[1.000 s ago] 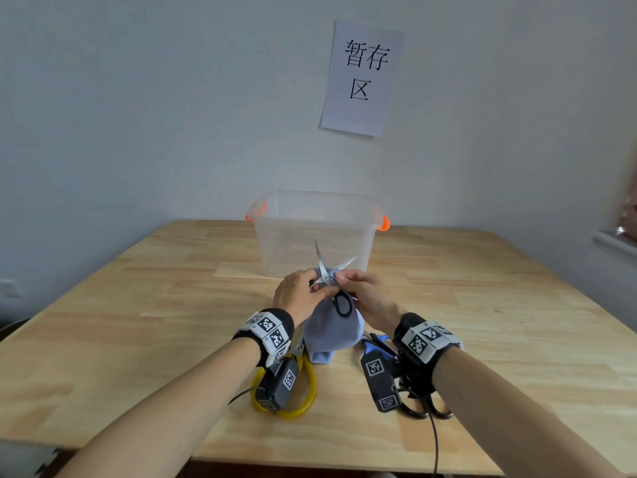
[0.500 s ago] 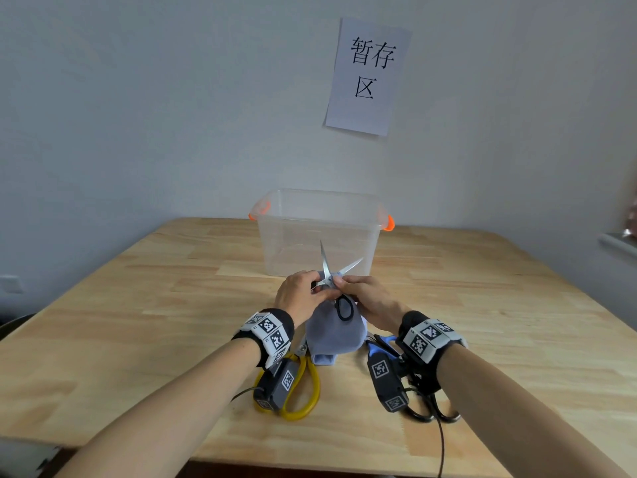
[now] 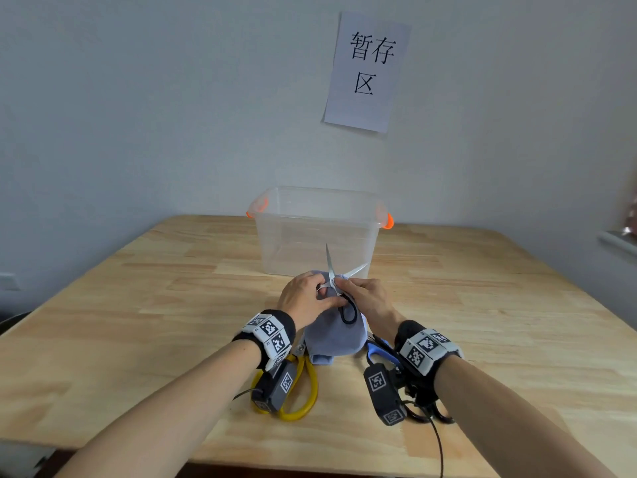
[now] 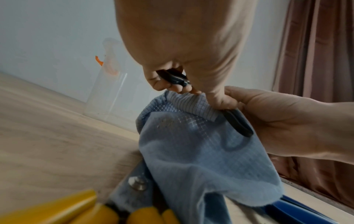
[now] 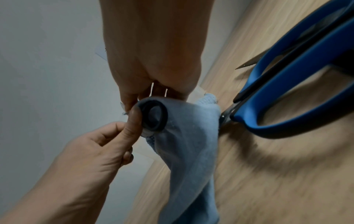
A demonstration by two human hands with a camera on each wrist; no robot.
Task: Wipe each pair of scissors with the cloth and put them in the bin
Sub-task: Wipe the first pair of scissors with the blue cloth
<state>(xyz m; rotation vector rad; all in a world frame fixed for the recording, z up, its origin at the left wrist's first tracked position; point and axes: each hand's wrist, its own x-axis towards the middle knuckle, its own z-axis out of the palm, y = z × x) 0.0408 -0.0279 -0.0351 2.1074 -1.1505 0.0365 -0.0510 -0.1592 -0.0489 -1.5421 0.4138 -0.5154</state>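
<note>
Black scissors (image 3: 339, 291) held blades-apart above the surface's near-middle, just before the bin (image 3: 317, 232): left hand (image 3: 303, 298) pinches cloth (image 3: 332, 334) at the pivot, right hand (image 3: 370, 300) grips the handle—wipe away from the edges.

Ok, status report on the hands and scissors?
Both hands on black-handled scissors and cloth. Blades open. Bin empty. Nothing blocking.

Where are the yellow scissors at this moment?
In the head view the yellow scissors lie on the table, under the left wrist, partly covered by the cloth.
</note>
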